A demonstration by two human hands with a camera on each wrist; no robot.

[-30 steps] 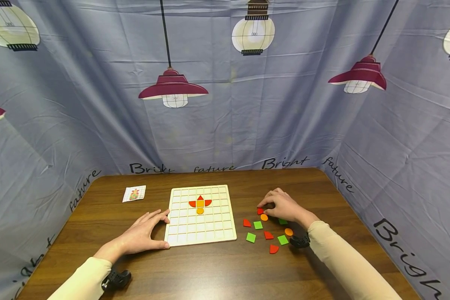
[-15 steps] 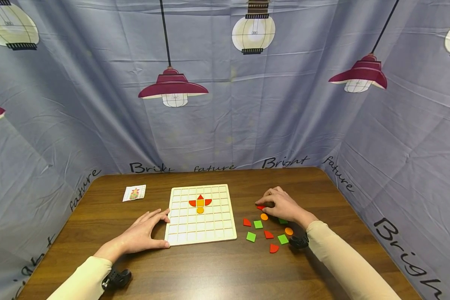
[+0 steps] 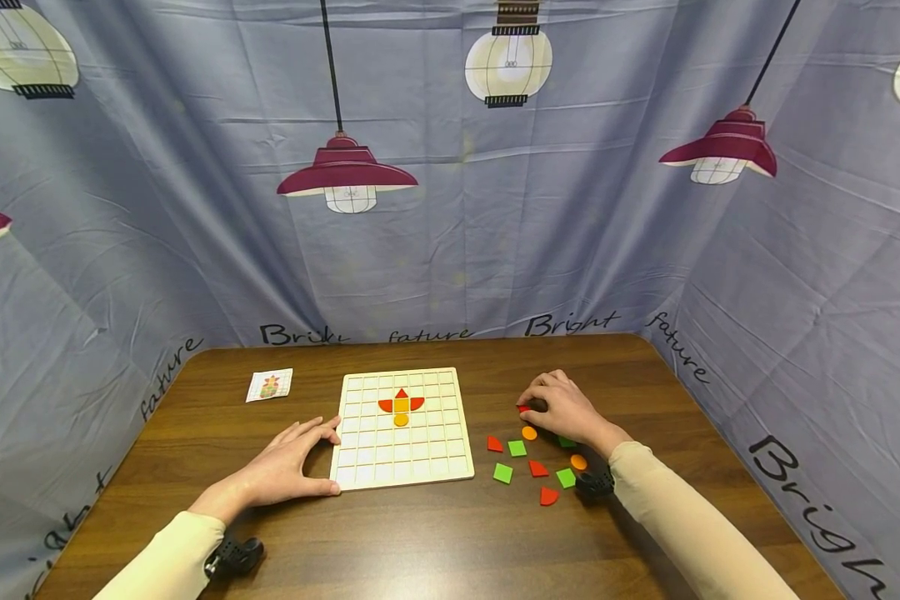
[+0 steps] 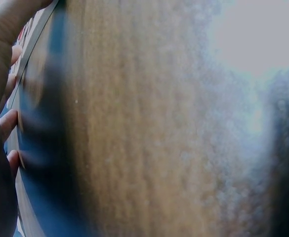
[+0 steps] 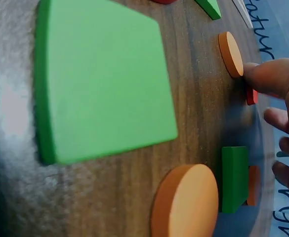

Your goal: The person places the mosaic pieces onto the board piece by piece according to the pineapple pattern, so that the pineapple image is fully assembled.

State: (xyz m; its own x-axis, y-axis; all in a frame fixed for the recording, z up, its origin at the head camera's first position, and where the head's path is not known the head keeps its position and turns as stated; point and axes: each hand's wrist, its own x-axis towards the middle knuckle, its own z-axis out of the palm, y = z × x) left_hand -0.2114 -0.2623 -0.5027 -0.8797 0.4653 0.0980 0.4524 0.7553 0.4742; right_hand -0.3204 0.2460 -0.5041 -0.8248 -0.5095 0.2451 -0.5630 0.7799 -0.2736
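My main worry is the right hand (image 3: pixel 565 412): its thumb and fingers seem to pinch a red piece (image 3: pixel 523 408) low at the desk (image 3: pixel 390 542), and so little of it shows that a shallow hold could, I judge, let it slip or flip. An orange disc (image 5: pixel 229 54) lies just beside the thumb, so a sideways drag might nudge it. The left hand (image 3: pixel 288 467), fingers loosely spread along the left edge of the board (image 3: pixel 375 458), could jog the coloured shapes (image 3: pixel 401 406) there if it pushed. I place the red piece between the right thumb and fingertips, right of the board and beyond the orange disc; whether it is off the desk I cannot tell
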